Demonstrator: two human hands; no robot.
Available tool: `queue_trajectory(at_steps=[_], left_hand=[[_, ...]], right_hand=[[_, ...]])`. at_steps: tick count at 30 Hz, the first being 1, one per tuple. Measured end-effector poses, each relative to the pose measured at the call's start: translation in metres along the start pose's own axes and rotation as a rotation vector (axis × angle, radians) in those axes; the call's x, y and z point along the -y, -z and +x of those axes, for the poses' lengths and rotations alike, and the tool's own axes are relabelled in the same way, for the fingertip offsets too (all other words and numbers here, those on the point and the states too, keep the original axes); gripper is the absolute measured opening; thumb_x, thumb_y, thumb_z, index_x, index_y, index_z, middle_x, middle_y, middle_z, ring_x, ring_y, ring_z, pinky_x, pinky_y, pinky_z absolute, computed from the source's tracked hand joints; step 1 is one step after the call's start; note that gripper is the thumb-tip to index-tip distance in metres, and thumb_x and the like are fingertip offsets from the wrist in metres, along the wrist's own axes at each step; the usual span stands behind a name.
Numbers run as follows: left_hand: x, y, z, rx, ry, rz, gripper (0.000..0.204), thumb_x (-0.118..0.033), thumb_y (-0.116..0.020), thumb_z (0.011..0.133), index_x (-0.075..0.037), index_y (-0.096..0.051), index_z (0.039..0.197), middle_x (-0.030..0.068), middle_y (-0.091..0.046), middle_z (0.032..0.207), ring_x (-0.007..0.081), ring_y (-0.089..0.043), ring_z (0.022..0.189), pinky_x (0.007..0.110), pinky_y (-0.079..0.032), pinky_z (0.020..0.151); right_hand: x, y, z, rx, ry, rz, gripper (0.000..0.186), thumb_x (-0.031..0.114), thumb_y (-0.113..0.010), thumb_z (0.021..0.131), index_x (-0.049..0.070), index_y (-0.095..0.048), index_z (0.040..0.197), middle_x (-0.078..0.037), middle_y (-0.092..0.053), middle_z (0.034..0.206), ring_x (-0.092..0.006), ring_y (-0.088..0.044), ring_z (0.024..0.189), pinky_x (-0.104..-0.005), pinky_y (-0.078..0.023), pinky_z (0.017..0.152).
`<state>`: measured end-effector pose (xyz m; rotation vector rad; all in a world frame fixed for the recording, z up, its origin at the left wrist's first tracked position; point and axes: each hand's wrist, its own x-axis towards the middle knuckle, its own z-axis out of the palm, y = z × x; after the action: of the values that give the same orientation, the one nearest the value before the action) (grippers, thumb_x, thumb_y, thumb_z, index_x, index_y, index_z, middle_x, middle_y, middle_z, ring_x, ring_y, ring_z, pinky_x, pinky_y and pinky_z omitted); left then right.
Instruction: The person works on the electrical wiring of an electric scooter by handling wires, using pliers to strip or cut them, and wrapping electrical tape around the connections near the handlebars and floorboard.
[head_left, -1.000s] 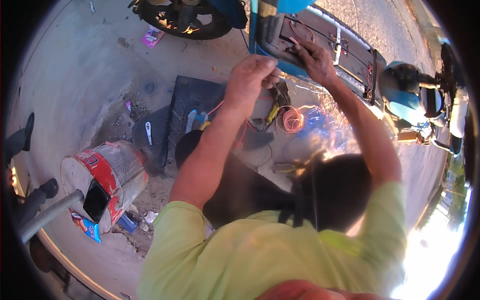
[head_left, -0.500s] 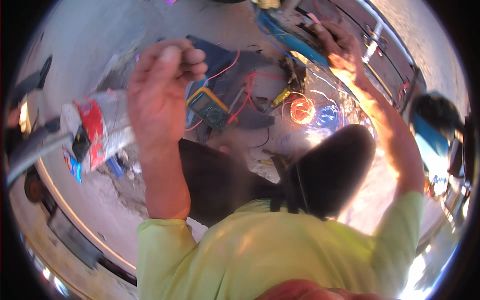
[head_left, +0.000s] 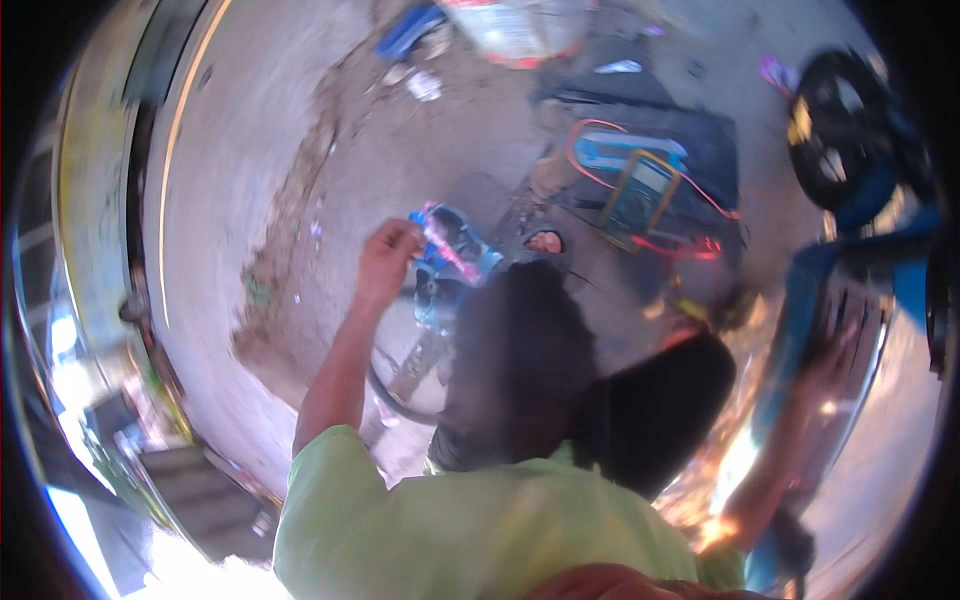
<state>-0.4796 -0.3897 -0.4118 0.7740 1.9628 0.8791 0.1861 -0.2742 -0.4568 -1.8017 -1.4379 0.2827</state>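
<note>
My left hand point(head_left: 393, 245), at the left of centre, has its fingers closed at the edge of a blurred blue and pink item point(head_left: 450, 248) low over the ground; exactly what it is I cannot make out. My right hand point(head_left: 828, 365) is smeared by motion against the flat deck point(head_left: 855, 360) of a blue vehicle at the right, its fingers unclear. Between the hands, a yellow-cased multimeter point(head_left: 640, 193) with red leads and a pale blue long object point(head_left: 625, 150) lie on a dark mat point(head_left: 705, 140). My dark-clad knee point(head_left: 670, 395) is below them.
A white and red bucket point(head_left: 510, 25) lies at the top, near a blue object point(head_left: 408, 32) and scraps. A black wheel point(head_left: 835, 130) stands at the upper right beside the vehicle frame. A step edge point(head_left: 175, 120) runs along the far left.
The view has swung to my left. My left hand has left the vehicle's deck and now grips the blue and pink item. My right hand remains at the deck.
</note>
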Motion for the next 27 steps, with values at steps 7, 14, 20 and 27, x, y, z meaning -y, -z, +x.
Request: queue_trajectory(at_steps=[7,14,20,27], left_hand=[[0.289,0.021,-0.144,-0.176,0.081,0.314,0.015,-0.013,-0.063,0.088,-0.005,-0.069,0.098,0.0027,-0.069,0.082,0.0099,-0.064,0.075,0.026,-0.051,0.068],[0.273,-0.017,-0.128,-0.159,-0.037,0.534,0.023,-0.018,-0.069,0.087,-0.007,-0.069,0.108,0.0111,-0.072,0.088,0.0252,-0.07,0.075,0.035,-0.056,0.072],[0.189,-0.082,-0.063,0.197,-0.243,0.909,0.039,-0.022,-0.072,0.081,-0.012,-0.067,0.118,0.0136,-0.062,0.124,0.0323,-0.053,0.125,0.047,-0.04,0.106],[0.177,-0.097,-0.031,0.44,-0.388,1.23,0.044,-0.038,-0.065,0.085,-0.014,-0.067,0.121,0.0124,-0.056,0.132,0.0346,-0.037,0.14,0.066,-0.021,0.113]], right_hand=[[0.018,-0.003,0.006,0.027,0.048,-0.132,0.044,0.026,-0.054,0.106,0.006,-0.054,0.144,-0.015,-0.065,0.131,-0.0197,-0.065,0.109,-0.0321,-0.053,0.092],[0.085,-0.01,0.0,-0.001,-0.113,-0.082,0.043,0.027,-0.05,0.107,0.004,-0.055,0.143,-0.016,-0.064,0.134,-0.0249,-0.065,0.115,-0.0341,-0.053,0.093],[0.057,-0.015,0.003,0.02,-0.045,-0.088,0.042,0.024,-0.047,0.108,0.002,-0.055,0.143,-0.016,-0.056,0.144,-0.0257,-0.06,0.125,-0.0342,-0.051,0.099],[0.087,-0.017,0.002,0.017,-0.08,0.057,0.041,0.021,-0.047,0.108,-0.002,-0.054,0.142,-0.015,-0.054,0.146,-0.0235,-0.056,0.129,-0.0323,-0.05,0.101]])
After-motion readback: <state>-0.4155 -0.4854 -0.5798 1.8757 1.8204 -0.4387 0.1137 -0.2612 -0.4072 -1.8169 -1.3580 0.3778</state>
